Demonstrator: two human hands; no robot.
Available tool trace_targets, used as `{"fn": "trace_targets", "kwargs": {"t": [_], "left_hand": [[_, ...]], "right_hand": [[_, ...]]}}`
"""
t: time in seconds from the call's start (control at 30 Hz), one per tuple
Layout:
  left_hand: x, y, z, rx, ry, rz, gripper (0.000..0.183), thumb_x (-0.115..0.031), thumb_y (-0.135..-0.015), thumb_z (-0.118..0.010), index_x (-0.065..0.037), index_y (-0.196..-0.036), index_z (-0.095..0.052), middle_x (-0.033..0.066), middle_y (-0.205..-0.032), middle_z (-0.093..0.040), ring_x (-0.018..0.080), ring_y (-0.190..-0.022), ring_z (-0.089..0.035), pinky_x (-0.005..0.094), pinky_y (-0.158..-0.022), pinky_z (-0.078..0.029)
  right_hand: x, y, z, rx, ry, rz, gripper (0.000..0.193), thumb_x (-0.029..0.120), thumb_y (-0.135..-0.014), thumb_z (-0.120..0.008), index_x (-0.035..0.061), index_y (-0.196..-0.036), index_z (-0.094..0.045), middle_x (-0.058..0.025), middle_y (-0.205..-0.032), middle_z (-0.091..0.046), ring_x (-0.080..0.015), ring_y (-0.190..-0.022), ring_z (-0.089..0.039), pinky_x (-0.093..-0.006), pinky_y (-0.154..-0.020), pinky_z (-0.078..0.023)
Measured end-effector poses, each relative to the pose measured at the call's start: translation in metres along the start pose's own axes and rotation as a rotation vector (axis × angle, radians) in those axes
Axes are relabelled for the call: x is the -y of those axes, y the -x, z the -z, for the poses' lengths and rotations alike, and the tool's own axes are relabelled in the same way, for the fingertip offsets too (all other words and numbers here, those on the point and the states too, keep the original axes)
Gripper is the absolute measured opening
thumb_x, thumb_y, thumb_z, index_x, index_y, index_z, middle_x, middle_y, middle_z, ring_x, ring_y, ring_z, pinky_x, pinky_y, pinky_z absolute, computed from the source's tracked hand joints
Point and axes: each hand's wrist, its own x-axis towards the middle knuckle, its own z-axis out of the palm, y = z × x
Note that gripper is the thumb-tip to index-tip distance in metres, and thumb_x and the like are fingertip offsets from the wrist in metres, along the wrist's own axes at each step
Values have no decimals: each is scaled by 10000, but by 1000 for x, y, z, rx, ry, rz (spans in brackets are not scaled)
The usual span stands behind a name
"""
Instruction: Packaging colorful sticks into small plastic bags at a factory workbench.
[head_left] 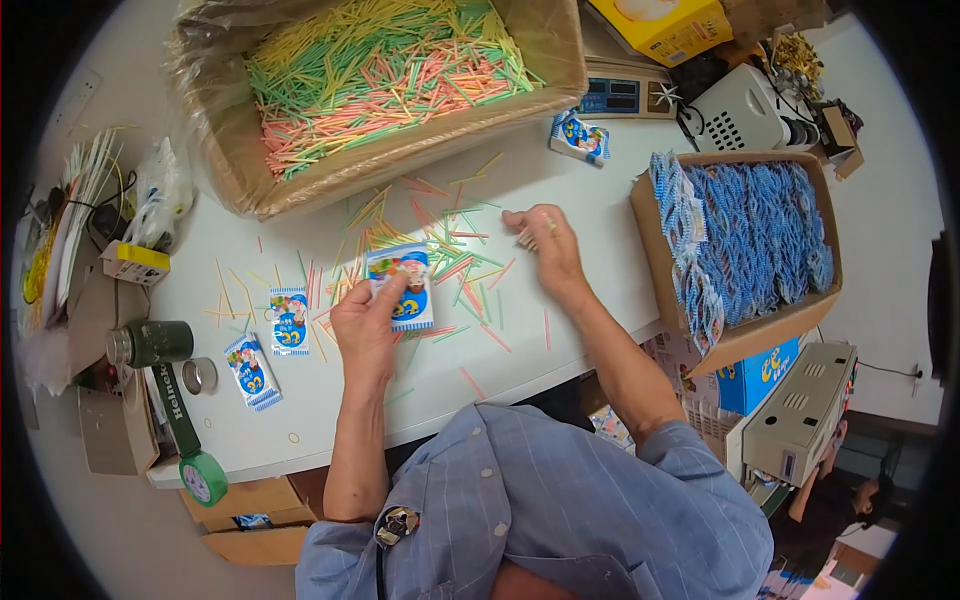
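My left hand grips a blue-and-white printed packet, its thumb lying across the front. Beneath and around the packet, a loose pile of thin pink, green and yellow sticks spreads over the white table. My right hand is just right of the pile, fingers curled, with short pale ends of thin coloured sticks showing at them; how many is hidden. Two more packets of the same kind, one upright packet and one tilted packet, lie left of my left forearm.
Behind the pile stands a large plastic-lined box full of such sticks. On the right, a carton holds rows of blue packets. Another packet sits near a scale. A dark green flask and tape roll are at left.
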Motion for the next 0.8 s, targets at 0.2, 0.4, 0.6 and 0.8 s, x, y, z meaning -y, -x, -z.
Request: {"fn": "trace_targets", "kwargs": {"t": [0.2, 0.4, 0.6, 0.8], "left_hand": [[16, 9, 0, 173, -251, -121, 161, -116, -932, -687, 37, -907, -729, 23, -805, -712, 18, -692, -562, 203, -598, -442], [20, 16, 0, 228, -237, -97, 163, -132, -936, -690, 23, -913, -733, 22, -815, -714, 20, -696, -559, 203, -602, -446], [15, 16, 2, 130, -116, -74, 153, -111, -938, -684, 34, -940, -730, 16, -820, -708, 19, -685, -565, 188, -592, -435], [25, 13, 19, 184, -293, -138, 138, -102, -939, -673, 19, -949, -738, -11, -775, -686, 13, -674, -541, 189, -585, -424]], "right_hand": [[51, 11, -26, 43, -776, -31, 234, 253, -1061, -428, 29, -1064, -494, -219, -1118, -654, -349, -1200, -588, -434, -1077, -410], [87, 15, -57, 173, -871, 22, 230, 255, -1067, -405, 34, -1040, -466, -238, -1126, -650, -363, -1217, -577, -472, -1097, -391], [81, 19, -72, 231, -942, -47, 232, 252, -1070, -393, 34, -1046, -468, -247, -1123, -654, -364, -1225, -572, -495, -1106, -375], [78, 21, -71, 241, -963, -14, 243, 259, -1070, -387, 31, -1051, -470, -247, -1121, -656, -384, -1227, -567, -502, -1106, -373]]}}
